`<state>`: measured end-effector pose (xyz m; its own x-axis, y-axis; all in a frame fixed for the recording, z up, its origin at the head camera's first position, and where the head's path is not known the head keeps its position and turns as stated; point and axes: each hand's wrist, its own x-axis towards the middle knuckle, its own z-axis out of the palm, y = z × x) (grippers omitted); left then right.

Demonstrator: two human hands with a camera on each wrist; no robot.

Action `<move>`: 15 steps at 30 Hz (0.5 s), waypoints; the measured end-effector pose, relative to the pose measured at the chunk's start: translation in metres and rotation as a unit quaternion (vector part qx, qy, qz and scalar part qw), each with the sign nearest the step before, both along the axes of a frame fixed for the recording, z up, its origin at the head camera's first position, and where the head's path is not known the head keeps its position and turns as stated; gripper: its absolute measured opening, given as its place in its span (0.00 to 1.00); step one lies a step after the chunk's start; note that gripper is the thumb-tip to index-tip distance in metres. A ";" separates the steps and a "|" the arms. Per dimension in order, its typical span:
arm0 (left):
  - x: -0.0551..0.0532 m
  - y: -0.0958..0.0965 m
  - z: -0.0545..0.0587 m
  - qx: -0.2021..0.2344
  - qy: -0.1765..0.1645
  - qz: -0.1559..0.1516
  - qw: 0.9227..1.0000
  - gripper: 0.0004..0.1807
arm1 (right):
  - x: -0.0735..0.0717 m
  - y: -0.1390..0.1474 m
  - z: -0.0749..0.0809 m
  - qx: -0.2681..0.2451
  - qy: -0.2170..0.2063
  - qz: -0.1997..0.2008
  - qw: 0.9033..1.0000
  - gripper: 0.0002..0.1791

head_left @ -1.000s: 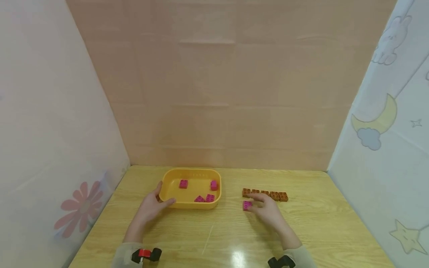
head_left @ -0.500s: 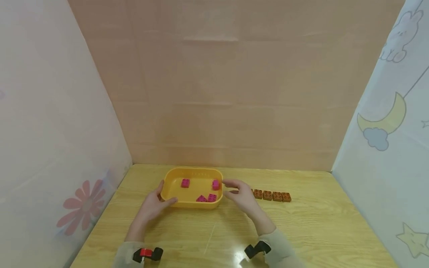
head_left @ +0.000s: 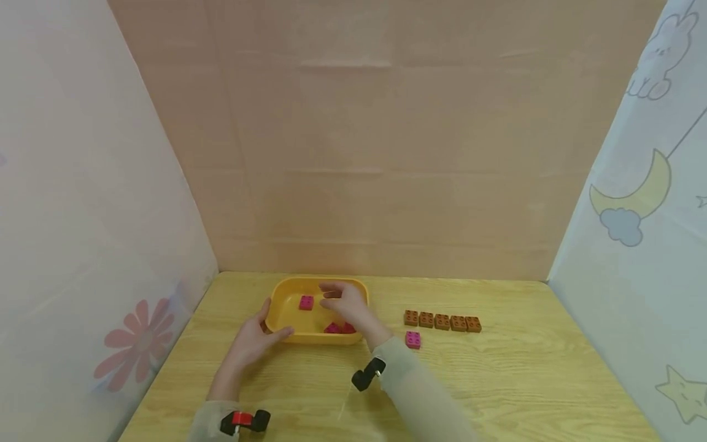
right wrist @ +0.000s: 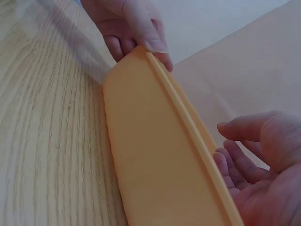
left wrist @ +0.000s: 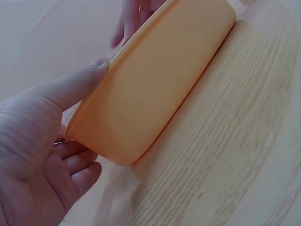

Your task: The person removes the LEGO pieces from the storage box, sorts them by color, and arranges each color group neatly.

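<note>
A yellow plastic tray [head_left: 287, 337] stands on the table. My left hand [head_left: 253, 337] grips its left end; in the left wrist view the thumb [left wrist: 84, 82] lies on the rim and the fingers are against the outer wall. Over the tray's right half is my right hand [head_left: 348, 302], fingers loosely bent with nothing seen between them. Inside the tray lie a pink toy brick [head_left: 306, 302], a second pink brick [head_left: 332, 328] and a third [head_left: 348, 328], partly covered by the right wrist. The tray's right end is hidden behind that hand.
Right of the tray, several orange-brown toy bricks [head_left: 442, 321] stand in a row. A single pink brick [head_left: 413, 339] sits in front of the row's left end. Cloth-covered walls rise around the wooden table [head_left: 525, 368].
My right hand has moved left, away from the pink brick by the row, past the tray's right rim and over the tray. The left hand keeps its grip on the tray.
</note>
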<state>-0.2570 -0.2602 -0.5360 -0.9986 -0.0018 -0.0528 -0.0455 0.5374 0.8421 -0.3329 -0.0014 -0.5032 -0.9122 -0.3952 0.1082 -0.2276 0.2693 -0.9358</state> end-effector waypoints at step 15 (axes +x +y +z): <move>0.000 0.001 0.000 0.008 0.001 0.000 1.000 0.62 | -0.017 -0.033 -0.022 0.054 0.012 -0.024 0.998 0.25</move>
